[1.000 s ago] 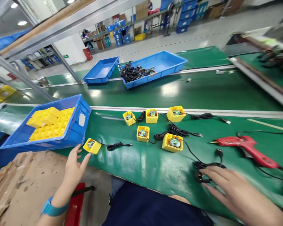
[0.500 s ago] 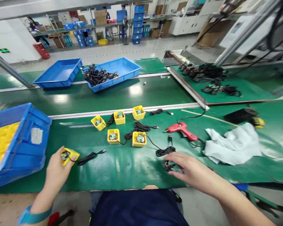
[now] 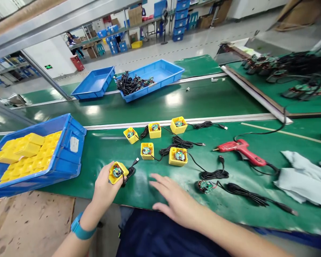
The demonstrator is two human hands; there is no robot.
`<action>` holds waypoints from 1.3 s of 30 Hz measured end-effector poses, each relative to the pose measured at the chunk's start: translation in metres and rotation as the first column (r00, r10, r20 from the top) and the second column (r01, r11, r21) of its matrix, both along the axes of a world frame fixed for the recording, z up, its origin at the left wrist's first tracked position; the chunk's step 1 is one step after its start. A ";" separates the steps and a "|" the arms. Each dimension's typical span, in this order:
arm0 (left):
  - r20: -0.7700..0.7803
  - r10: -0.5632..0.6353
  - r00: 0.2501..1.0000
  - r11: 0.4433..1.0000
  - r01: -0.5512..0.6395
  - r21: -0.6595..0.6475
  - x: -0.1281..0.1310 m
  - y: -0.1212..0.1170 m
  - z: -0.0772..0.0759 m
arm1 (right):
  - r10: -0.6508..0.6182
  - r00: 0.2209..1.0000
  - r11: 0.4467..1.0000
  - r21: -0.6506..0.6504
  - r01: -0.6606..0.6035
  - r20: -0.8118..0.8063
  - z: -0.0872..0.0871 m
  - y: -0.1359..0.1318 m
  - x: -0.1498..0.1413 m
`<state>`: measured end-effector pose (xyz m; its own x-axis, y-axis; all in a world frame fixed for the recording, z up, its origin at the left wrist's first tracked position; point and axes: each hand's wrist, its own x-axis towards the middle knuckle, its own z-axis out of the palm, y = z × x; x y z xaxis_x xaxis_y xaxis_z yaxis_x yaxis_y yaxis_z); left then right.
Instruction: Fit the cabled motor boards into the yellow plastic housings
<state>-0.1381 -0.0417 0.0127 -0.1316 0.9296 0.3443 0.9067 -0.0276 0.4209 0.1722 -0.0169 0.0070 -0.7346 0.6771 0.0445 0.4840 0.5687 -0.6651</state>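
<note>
1. One yellow box [image 3: 125, 167] with electronics [image 3: 117, 172] inside is in your left hand [image 3: 105, 185], thumb and fingers closed about its sides, open side facing up; whether it touches the bench [image 3: 101, 142] is hard to tell.
2. Its black cable [image 3: 130, 174] is bundled just to the right of it.
3. Half a second ago your right hand [image 3: 173, 200] was on the loose circuit board [image 3: 206, 186]; now that board lies uncovered on the bench, so the right hand is free and the work seems centred on the held box (my reading, at least).
4. That right hand carries nothing: fingers spread wide, pointing left, between box and board, its forearm slanting up from the lower right.
5. Five other boxes [image 3: 177, 162] stand beyond your hands; the red glue gun [image 3: 240, 147] and pale cloth [image 3: 296, 182] lie farther right.
6. Well left, the blue crate [image 3: 75, 159] holds more yellow pieces [image 3: 26, 148].
</note>
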 end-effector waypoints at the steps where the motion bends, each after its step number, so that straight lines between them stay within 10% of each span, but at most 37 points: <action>1: -0.019 -0.045 0.999 0.999 0.045 0.030 0.006 -0.002 0.005 | 0.033 0.999 0.997 -0.073 -0.035 -0.020 0.000 0.003 -0.018; 7: -0.041 -0.197 0.980 0.970 0.201 0.137 0.031 -0.009 0.027 | -0.041 0.968 0.970 -0.241 -0.021 -0.248 -0.016 0.019 -0.076; 14: 0.034 -0.178 0.984 0.965 0.167 0.202 0.030 -0.016 0.015 | -0.069 0.914 0.948 -0.313 -0.065 -0.400 -0.006 0.004 -0.049; 21: 0.041 -0.397 0.917 0.890 0.373 0.262 0.039 -0.017 -0.007 | -0.311 0.870 0.726 -0.687 -0.042 -0.382 0.027 0.006 -0.003; 27: 0.019 -0.458 0.889 0.843 0.428 0.327 0.051 -0.013 -0.036 | -0.509 0.840 0.522 -0.843 0.130 -0.186 0.018 0.029 0.016; 32: 0.112 -0.456 0.883 0.848 0.393 0.355 0.052 -0.011 -0.054 | -0.452 0.889 0.599 -0.763 0.243 -0.071 -0.001 0.032 0.014; 39: 0.113 -0.442 0.890 0.859 0.384 0.339 0.052 -0.014 -0.049 | -0.304 0.949 0.911 -0.265 0.315 0.082 -0.014 0.027 0.009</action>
<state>-0.0857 -0.0561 -0.0365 0.1545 0.7675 0.6222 0.6925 -0.5333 0.4859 0.1811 0.0102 -0.0067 -0.4837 0.8529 -0.1965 0.6344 0.1870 -0.7500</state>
